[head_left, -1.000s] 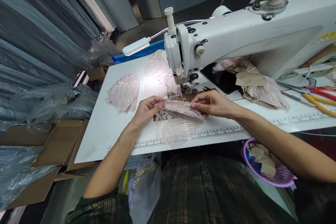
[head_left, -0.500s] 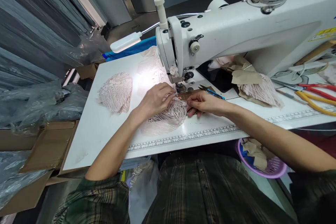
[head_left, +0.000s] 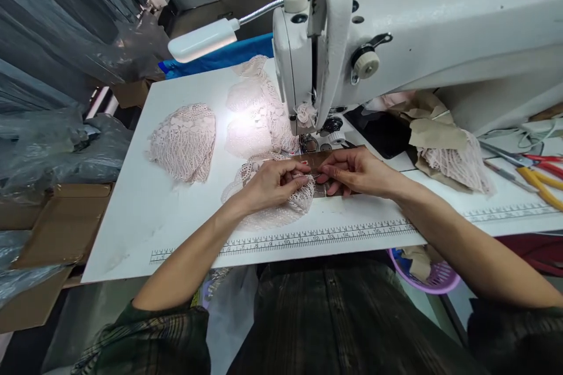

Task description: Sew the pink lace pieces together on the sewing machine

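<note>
My left hand (head_left: pixel 271 186) is closed on a pale pink lace piece (head_left: pixel 275 215), which lies bunched on the white table (head_left: pixel 176 217) below the needle area. Close beside it, my right hand (head_left: pixel 358 173) is pinched at the lace's right edge, over a brown plate (head_left: pixel 319 159). Whatever sits between its fingertips is too small to make out. The white sewing machine (head_left: pixel 422 29) stands just beyond both hands. Behind my right hand shows a dark tip (head_left: pixel 349 144), the rest of it hidden.
Another lace piece (head_left: pixel 187 143) lies left, and more lace (head_left: pixel 253 108) sits under the lamp (head_left: pixel 202 41). A black phone-like slab (head_left: pixel 380 132), brown scraps with lace (head_left: pixel 455 158) and yellow-handled pliers (head_left: pixel 539 184) lie right. A printed ruler (head_left: pixel 308 237) runs along the front edge; below is a purple basket (head_left: pixel 433 284).
The lace, first stretched between both hands, has been gathered leftward under my left hand. My right hand now pinches at its right edge. The view has moved nearer the machine.
</note>
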`<state>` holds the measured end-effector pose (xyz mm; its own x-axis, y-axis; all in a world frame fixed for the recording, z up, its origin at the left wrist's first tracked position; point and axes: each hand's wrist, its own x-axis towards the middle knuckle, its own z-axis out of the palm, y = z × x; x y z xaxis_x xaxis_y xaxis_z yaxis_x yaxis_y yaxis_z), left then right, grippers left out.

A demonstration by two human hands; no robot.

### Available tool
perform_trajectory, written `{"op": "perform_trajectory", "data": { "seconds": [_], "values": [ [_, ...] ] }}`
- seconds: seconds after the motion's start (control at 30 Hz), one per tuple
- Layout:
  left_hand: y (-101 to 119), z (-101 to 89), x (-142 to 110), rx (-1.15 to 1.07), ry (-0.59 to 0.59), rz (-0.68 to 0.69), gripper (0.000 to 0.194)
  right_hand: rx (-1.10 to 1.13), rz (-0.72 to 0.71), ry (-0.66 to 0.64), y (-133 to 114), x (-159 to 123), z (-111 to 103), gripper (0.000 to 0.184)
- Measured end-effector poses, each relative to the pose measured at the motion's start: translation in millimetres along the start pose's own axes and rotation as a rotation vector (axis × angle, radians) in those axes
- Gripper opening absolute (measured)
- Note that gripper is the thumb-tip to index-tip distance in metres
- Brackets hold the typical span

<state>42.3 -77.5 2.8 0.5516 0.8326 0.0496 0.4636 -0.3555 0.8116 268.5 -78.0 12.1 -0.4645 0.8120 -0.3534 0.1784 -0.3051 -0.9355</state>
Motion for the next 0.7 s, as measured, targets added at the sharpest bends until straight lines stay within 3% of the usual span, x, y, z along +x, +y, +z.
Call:
{"op": "perform_trajectory", "data": {
  "seconds": [0.3, 0.5, 0.7],
  "values": [
    [4.3, -3.6, 0.0, -0.056, -0.007, -0.071, 0.024, -0.095, -0.107, -0.034, 1.1, -4.2, 2.1, 0.017],
    [10.1, -4.1, 0.2, -0.032, -0.048, -0.11, 0.025, -0.159, -0.173, 0.02, 7.3, 0.2, 7.8, 0.006],
    [12.6, 4.4, -0.2, -0.012, 0.041, -0.149, 0.019, -0.339, -0.251, 0.086, 9.3, -0.8, 15.6, 0.004]
  ]
}}
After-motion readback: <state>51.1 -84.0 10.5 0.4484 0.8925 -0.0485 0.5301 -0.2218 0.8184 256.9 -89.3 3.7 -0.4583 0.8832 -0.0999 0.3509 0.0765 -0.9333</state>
